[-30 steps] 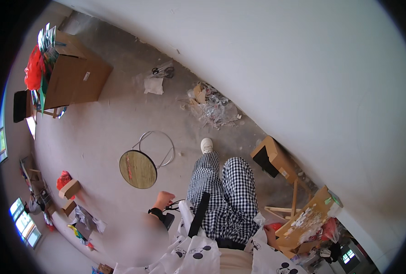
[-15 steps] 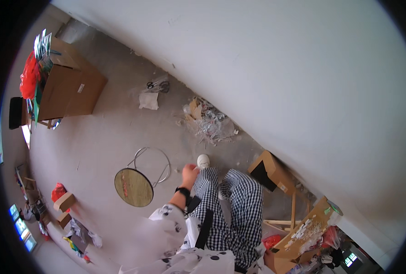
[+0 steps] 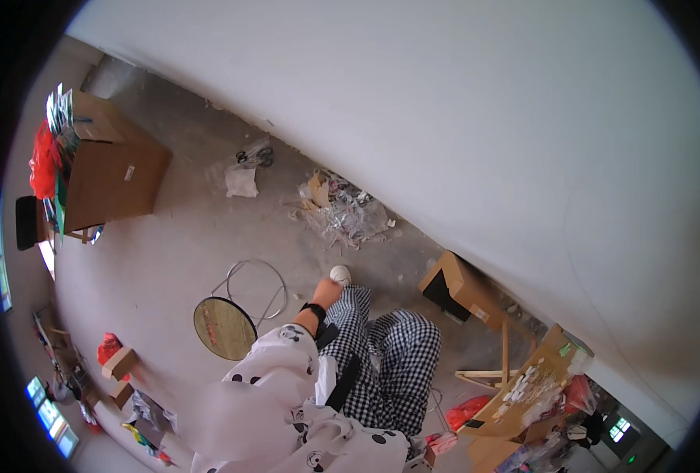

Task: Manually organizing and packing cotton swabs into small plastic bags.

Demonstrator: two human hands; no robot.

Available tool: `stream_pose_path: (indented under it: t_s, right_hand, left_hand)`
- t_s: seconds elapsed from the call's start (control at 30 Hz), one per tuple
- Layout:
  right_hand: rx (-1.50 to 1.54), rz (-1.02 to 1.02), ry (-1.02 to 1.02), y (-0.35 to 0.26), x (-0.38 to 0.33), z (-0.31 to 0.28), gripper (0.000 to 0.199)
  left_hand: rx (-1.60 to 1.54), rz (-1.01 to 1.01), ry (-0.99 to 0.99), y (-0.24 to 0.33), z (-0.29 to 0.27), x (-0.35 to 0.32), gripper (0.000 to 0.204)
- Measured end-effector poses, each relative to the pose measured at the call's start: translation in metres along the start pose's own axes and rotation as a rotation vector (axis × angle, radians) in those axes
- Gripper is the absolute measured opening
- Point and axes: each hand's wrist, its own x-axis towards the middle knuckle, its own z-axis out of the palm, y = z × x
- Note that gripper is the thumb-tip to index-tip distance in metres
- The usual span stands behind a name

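Observation:
My left hand [image 3: 328,292] hangs in front of my left leg, just short of my white shoe [image 3: 339,274]. Its fingers look curled inward, and whatever they may enclose is hidden. A black watch band circles that wrist, below a white sleeve with dark spots. Nearest to this hand on the left stands a round stool [image 3: 225,327] with a wood-look seat and bent metal legs. My right hand does not show; black-and-white checked trousers [image 3: 401,355] fill the lower middle.
Plastic scraps [image 3: 346,209] lie heaped along the white wall. Black-handled scissors [image 3: 255,156] rest on the floor beyond. A large filled carton [image 3: 117,177] stands far left, and an open carton [image 3: 464,288] leans by the wall. At the lower right, a table [image 3: 515,386] bears many small pieces.
The view has shifted, with the wall and floor items sliding slightly left. The skin-coloured patch near the lower right, possibly my right hand, is gone from sight.

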Motion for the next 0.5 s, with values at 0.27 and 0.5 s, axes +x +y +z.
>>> stream_pose_path:
  t_s: [0.27,0.5]
  right_hand:
    - [0.421,-0.046,0.039,0.099,-0.042,0.108,0.025]
    - [0.786,0.068,0.037,0.044,-0.101,0.148,0.024]
  left_hand:
    - [0.441,0.056,-0.283,-0.013,-0.042,-0.076,0.024]
    - [0.041,-0.258,-0.192,0.065,-0.148,-0.148,0.024]
